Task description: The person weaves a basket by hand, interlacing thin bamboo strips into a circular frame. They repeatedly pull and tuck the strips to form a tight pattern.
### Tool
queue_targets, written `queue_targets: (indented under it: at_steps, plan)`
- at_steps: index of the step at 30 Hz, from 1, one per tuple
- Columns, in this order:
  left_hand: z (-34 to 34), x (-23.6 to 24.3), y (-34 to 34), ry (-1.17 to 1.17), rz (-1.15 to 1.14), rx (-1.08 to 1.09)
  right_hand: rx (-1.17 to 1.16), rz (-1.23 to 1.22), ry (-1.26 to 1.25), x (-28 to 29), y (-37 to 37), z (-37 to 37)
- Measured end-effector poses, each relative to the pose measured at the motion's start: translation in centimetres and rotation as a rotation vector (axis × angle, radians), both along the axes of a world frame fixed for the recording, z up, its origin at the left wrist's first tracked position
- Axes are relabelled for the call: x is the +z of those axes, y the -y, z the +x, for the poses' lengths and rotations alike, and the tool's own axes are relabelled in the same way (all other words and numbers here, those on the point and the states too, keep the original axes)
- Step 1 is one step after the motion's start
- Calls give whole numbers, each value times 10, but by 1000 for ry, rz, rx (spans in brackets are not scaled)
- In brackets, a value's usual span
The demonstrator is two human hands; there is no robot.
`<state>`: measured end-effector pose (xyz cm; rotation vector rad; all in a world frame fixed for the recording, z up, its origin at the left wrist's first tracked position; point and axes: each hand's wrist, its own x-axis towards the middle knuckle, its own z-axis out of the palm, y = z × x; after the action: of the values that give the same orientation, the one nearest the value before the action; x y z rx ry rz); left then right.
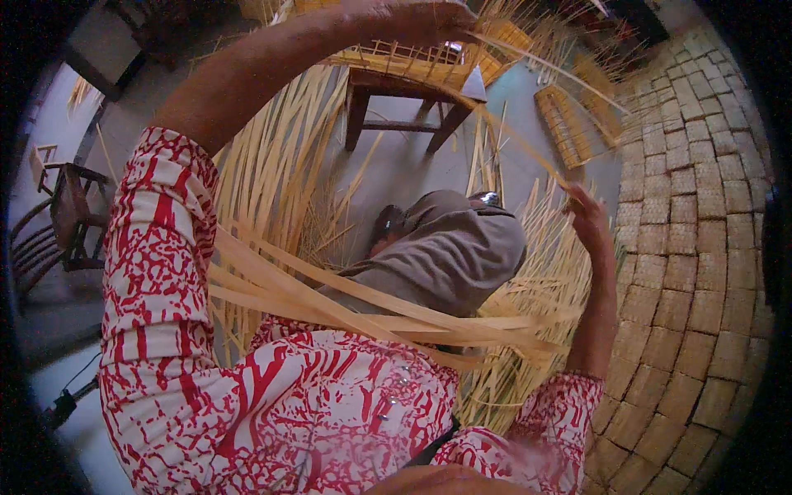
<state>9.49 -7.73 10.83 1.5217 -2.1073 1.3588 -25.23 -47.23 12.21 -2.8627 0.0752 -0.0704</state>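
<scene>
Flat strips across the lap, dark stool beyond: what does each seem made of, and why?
Flat strips: probably split bamboo, unpainted, smooth-looking; pale tan, thin, bending.
Dark stool: likely wood, stained or painted; squared brown framing, grain unclear.

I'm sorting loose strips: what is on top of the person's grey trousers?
Several long, flat, pale strips cross over the upper part of the grey trousers. The cloth directly beneath them is covered and can't be seen.

Pale strip [528, 148] in right fingers [581, 200]
</scene>
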Motion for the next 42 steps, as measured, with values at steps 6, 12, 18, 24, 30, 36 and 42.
queue_targets:
  at_steps: [6, 12, 18, 24, 30, 36, 42]
  plan:
    - [-31, 34, -37, -695, 155, 104, -189, 273, 235, 79, 58, -72]
    - [-9, 4, -30, -493, 172, 137, 8, 431, 469, 76, -10, -65]
    - [-20, 15, -15, -539, 207, 115, 71, 436, 371, 84, -59, 0]
    - [-53, 32, -17, -487, 298, 147, 135, 317, 310, 85, -96, 42]
    - [-65, 31, -26, -566, 249, 186, -108, 332, 297, 76, -31, -12]
    - [-40, 13, -6, -507, 192, 66, -161, 524, 332, 23, 45, -104]
    - [-38, 4, -17, -588, 162, -17, -125, 317, 374, 10, 9, -89]
